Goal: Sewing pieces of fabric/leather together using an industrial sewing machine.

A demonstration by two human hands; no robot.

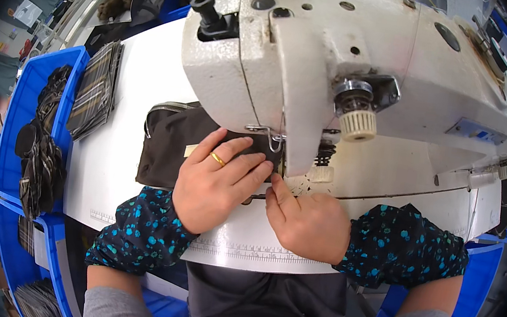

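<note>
A dark brown fabric pouch with a zipper along its upper left edge lies on the white sewing table, its right end beneath the head of a sewing machine. My left hand, with a gold ring, rests flat on the pouch, fingers stretched toward the needle area. A light-coloured patch shows beside its fingers. At the pouch's right edge, close to the presser foot, my right hand pinches the fabric between index finger and thumb, the other fingers curled. The machine head hides the needle and the pouch's far right part.
Plaid fabric pieces are stacked at the table's left edge. Beside them stands a blue bin with dark fabric items; another blue bin sits below it. A printed ruler runs along the table's front edge. More blue bins stand at right.
</note>
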